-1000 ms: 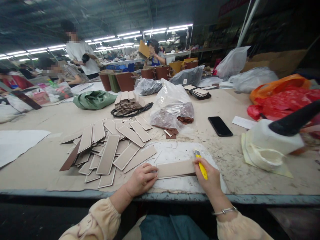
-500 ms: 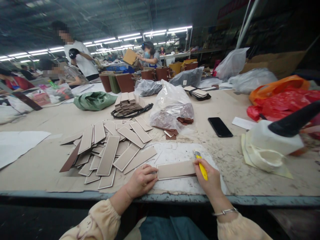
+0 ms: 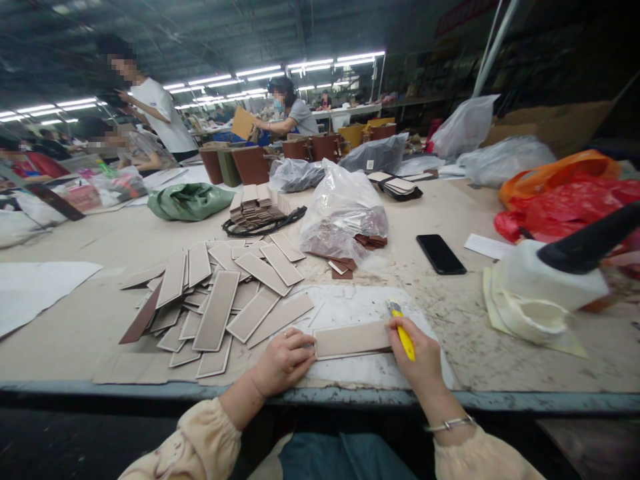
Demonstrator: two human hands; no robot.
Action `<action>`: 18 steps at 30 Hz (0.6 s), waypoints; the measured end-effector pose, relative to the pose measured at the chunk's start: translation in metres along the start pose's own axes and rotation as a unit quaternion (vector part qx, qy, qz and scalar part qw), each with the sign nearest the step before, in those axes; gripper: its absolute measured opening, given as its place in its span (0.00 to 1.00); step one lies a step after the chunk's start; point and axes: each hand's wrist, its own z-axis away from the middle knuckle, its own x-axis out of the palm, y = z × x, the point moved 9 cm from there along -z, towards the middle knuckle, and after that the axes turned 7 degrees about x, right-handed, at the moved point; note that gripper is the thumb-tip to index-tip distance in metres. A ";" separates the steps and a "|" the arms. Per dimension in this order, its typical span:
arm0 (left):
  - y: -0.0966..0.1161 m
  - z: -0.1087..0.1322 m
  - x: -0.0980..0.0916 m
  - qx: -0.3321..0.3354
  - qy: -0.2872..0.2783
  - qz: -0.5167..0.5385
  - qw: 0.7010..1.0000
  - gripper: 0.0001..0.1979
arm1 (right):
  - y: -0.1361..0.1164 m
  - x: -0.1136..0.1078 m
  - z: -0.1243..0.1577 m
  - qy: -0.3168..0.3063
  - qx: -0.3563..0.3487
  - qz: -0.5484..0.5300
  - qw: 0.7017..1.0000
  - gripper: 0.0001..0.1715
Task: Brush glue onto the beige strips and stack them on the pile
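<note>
A flat beige strip with pale borders (image 3: 353,339) lies across a white sheet (image 3: 367,301) in front of me, its brown underside showing at the right end. My left hand (image 3: 289,360) is closed on the strip's left end, fingers together. At the other end, my right hand (image 3: 416,350) pinches the strip's edge and also grips a small yellow-handled brush (image 3: 407,341), tip pointing away from me. Left of the sheet spreads a loose pile of similar strips (image 3: 217,310), several overlapping. The fingertips beneath the strip are hidden.
A white plastic container with a black spout (image 3: 555,280) stands at the right. Beyond the sheet are a black phone (image 3: 440,254), a clear bag of brown pieces (image 3: 345,213), stacked strips (image 3: 255,207) and a green bag (image 3: 190,201). Co-workers stand and sit farther back.
My hands, the strip and the brush stay essentially in place. In the background, one co-worker raises their hands, and another shifts left with a tan panel.
</note>
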 end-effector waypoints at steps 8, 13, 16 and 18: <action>0.003 -0.003 -0.003 0.005 0.007 -0.004 1.000 0.08 | -0.001 0.000 0.000 0.001 0.002 0.005 1.000 0.08; 0.002 -0.002 -0.002 0.002 0.003 -0.003 1.000 0.09 | -0.001 0.001 0.000 -0.004 0.001 0.001 1.000 0.08; 0.002 -0.002 -0.002 0.004 0.003 -0.002 1.000 0.09 | 0.000 0.002 0.000 -0.007 0.002 0.000 1.000 0.08; 0.002 -0.002 -0.001 0.003 0.001 0.001 1.000 0.09 | 0.001 0.002 0.000 -0.008 0.004 0.001 1.000 0.07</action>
